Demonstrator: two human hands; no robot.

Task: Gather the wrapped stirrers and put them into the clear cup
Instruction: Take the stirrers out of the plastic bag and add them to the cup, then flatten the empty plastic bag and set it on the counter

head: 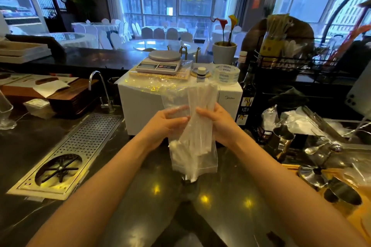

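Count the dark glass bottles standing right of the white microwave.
2: one bottle with a yellow-patterned label against the microwave, and a white-capped bottle behind it, by the flowerpot. Clutter may hide others.

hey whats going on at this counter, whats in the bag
A person stands at a dark bar counter, holding a clear plastic bag upright with both hands. The left hand grips the bag's left side and the right hand its right. Inside is a bundle of white wrapped stirrers, still in the bag. No clear cup for them can be picked out with certainty.
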